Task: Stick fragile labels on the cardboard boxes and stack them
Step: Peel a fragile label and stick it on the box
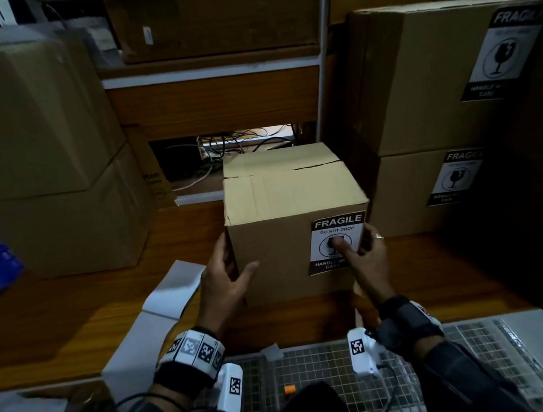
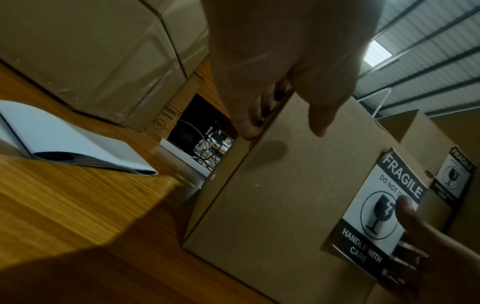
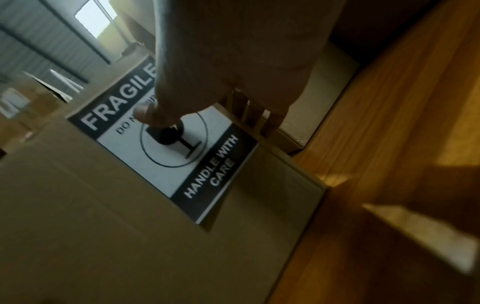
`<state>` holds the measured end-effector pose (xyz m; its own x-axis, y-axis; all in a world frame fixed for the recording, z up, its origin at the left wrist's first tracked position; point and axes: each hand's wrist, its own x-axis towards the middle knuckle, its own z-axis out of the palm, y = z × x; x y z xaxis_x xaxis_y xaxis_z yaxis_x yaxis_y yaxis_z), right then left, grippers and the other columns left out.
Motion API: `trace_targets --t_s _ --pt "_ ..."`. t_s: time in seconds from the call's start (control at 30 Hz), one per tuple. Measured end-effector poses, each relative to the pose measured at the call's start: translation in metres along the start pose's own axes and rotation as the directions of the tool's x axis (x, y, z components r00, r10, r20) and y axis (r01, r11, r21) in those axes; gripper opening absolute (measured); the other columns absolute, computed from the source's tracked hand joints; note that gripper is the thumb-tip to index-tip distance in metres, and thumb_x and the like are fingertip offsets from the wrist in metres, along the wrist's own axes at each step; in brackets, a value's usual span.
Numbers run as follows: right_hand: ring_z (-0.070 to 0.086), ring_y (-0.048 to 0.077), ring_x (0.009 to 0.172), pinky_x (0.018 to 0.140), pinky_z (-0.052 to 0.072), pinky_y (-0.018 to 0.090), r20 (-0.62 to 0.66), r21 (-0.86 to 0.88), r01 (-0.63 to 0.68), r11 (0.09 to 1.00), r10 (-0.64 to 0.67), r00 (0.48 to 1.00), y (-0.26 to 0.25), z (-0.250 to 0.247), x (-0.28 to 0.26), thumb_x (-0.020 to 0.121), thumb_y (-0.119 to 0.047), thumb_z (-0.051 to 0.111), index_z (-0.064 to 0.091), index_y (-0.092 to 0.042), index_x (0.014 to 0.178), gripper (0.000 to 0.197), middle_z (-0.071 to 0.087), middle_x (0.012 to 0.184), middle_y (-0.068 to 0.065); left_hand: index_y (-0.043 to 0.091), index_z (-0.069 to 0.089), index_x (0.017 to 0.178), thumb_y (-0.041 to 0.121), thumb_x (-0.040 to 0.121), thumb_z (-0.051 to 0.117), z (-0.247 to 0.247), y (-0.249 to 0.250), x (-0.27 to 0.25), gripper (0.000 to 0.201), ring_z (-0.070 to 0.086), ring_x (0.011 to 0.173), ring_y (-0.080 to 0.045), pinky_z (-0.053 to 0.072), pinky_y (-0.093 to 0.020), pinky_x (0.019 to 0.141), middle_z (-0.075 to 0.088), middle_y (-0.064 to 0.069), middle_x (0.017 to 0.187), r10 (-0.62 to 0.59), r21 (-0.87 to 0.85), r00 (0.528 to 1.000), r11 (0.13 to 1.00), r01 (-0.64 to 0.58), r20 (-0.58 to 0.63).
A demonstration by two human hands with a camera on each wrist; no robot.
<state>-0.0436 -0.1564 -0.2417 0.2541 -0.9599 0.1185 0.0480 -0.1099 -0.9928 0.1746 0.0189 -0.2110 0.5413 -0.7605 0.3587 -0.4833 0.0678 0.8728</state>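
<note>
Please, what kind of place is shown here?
Probably a storeroom or packing area: stacked cardboard boxes on a wooden table, two at right bearing fragile labels, and a corrugated metal roof overhead.

Small brown cardboard box [image 1: 294,203] upright on wooden tabletop [image 1: 71,318], top flaps closed. Black-and-white fragile label [image 1: 335,242] on its near face, right side. Two larger labelled boxes [image 1: 436,80] stacked just right of it.
</note>
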Motion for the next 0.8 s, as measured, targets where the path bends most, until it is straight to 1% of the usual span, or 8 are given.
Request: trace_targets --t_s 0.1,0.2,0.27,0.4,0.47,0.63,0.73,0.8 --pt "0.069 0.022 0.112 0.083 0.062 0.034 -0.041 0.015 -0.017 1.0 0.018 0.999 -0.002 -0.003 0.008 0.083 -0.04 0.078 0.056 -0.013 0.136 0.064 0.07 0.121 0.005 0.019 0.032 0.155 0.014 0.091 0.075 -0.003 -0.001 0.002 0.077 0.042 0.115 0.031 0.042 0.001 0.09 0.049 0.009 0.141 0.007 0.007 1.0 1.0 -0.007 0.0" --pt "0.068 0.022 0.112 0.071 0.059 0.019 -0.061 0.006 0.009 1.0 -0.008 0.998 -0.005 -0.01 0.004 0.1 -0.031 0.061 0.062 -0.007 0.131 0.039 0.071 0.116 0.003 0.015 0.032 0.156 0.011 0.092 0.074 -0.005 0.0 0.002 0.077 0.042 0.113 0.032 0.041 0.002 0.088 0.049 0.01 0.139 0.005 -0.005 1.0 1.0 -0.005 -0.001" --pt "0.065 0.011 0.108 0.067 0.055 0.013 -0.092 -0.017 0.029 0.999 -0.03 0.995 -0.012 -0.009 0.0 0.101 -0.033 0.059 0.06 -0.012 0.13 0.036 0.066 0.118 -0.002 0.015 0.031 0.156 0.01 0.092 0.073 -0.005 -0.001 0.002 0.077 0.042 0.113 0.033 0.041 0.002 0.088 0.048 0.012 0.138 0.01 -0.008 1.0 1.0 -0.01 -0.005" --pt "0.054 0.013 0.122 0.095 0.052 0.028 -0.134 -0.068 0.061 0.996 -0.069 0.988 -0.022 0.014 -0.002 0.073 -0.069 0.072 0.04 -0.027 0.148 0.092 0.051 0.141 -0.001 0.019 0.031 0.156 0.013 0.091 0.075 -0.006 -0.004 0.002 0.078 0.043 0.118 0.028 0.043 -0.001 0.091 0.05 0.009 0.141 0.022 0.004 1.0 1.0 -0.022 -0.002" --pt "0.053 0.016 0.127 0.098 0.054 0.033 -0.174 -0.051 0.064 0.997 -0.072 0.982 -0.024 0.028 -0.001 0.062 -0.081 0.076 0.035 -0.031 0.149 0.108 0.047 0.143 -0.001 0.021 0.032 0.155 0.014 0.091 0.075 -0.006 -0.005 0.002 0.078 0.044 0.119 0.027 0.043 -0.001 0.092 0.05 0.008 0.142 0.023 0.01 1.0 1.0 -0.023 -0.004" --pt "0.049 0.016 0.121 0.077 0.048 0.007 -0.263 -0.064 0.078 0.995 -0.092 0.96 -0.033 0.052 -0.002 0.066 -0.055 0.086 0.03 -0.017 0.153 0.11 0.039 0.142 0.008 0.017 0.033 0.155 0.017 0.09 0.077 -0.005 -0.007 0.002 0.078 0.047 0.126 0.008 0.042 0.0 0.09 0.05 0.009 0.14 0.018 0.022 1.0 1.0 -0.017 -0.021" --pt "0.039 0.019 0.131 0.097 0.053 0.034 -0.257 -0.155 0.084 0.984 -0.122 0.959 -0.028 0.055 -0.003 0.051 -0.074 0.086 0.023 -0.024 0.154 0.13 0.034 0.147 0.009 0.013 0.033 0.155 0.017 0.089 0.077 -0.006 -0.009 0.003 0.08 0.048 0.13 -0.005 0.041 0.001 0.09 0.049 0.008 0.14 0.02 0.027 0.999 0.999 -0.02 -0.024" --pt "0.03 0.017 0.134 0.107 0.045 0.043 -0.228 -0.189 0.091 0.978 -0.134 0.964 -0.023 0.051 -0.005 0.046 -0.075 0.086 0.018 -0.025 0.156 0.139 0.032 0.149 0.008 0.012 0.032 0.156 0.016 0.089 0.077 -0.007 -0.013 0.004 0.081 0.047 0.132 -0.007 0.041 0.001 0.09 0.048 0.007 0.142 0.024 0.027 1.0 0.999 -0.024 -0.016"
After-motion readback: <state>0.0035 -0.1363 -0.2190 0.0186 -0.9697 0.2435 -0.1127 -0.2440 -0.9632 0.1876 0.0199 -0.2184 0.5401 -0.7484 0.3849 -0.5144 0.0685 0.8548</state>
